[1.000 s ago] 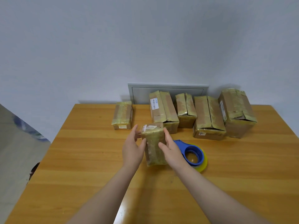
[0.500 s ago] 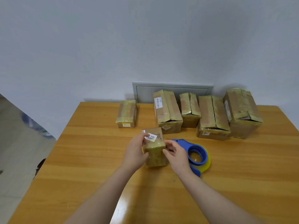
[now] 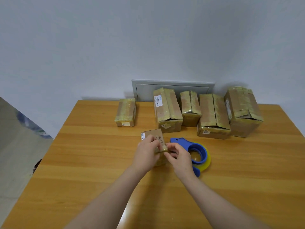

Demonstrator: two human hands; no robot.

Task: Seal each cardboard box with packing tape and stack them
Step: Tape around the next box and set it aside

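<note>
My left hand (image 3: 146, 154) grips the small cardboard box (image 3: 152, 134) on the worktop (image 3: 82, 162) while my right hand (image 3: 180, 158) pinches its near corner, just beside the blue tape dispenser (image 3: 197, 150).

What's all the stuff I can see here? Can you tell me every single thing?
small box: one, brown, white sticker, table middle, in both hands
tape dispenser: one, blue, right of the small box
tape roll: one, yellowish, in the tape dispenser
lone box: one, brown, yellowish tape, back left of table
row of boxes: four, brown, yellowish tape, back of table
table: one, orange-brown wood, under everything
wall panel: one, grey, behind the row
wall: one, pale, behind the table
left hand: one, gripping the small box
right hand: one, pinching the small box's near corner
</note>
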